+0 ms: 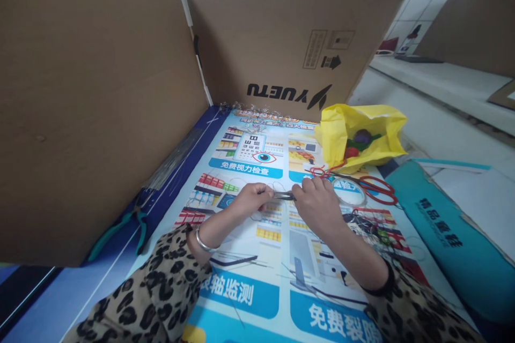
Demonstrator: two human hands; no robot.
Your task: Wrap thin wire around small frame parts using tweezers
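Observation:
My right hand point(319, 204) is closed around a slim dark metal tool point(284, 195) whose narrow end points left; its exact kind is too small to tell. The fingers of my left hand point(253, 199) pinch together at the tool's left end. Whether they grip the tool itself or a fine wire there, I cannot tell. Thin loops of wire show around both hands, above the printed poster sheet point(245, 246). Right of my right hand lie a pale ring-shaped coil point(349, 193) and red-handled scissors point(378, 191).
A yellow bag point(333, 139) holds red, purple and green items. Teal-handled pliers point(116, 233) and a bundle of thin rods point(171, 163) lie left. Cardboard panels point(257, 32) wall the back and left. A teal box point(454, 236) stands right, near tangled dark strands point(372, 230).

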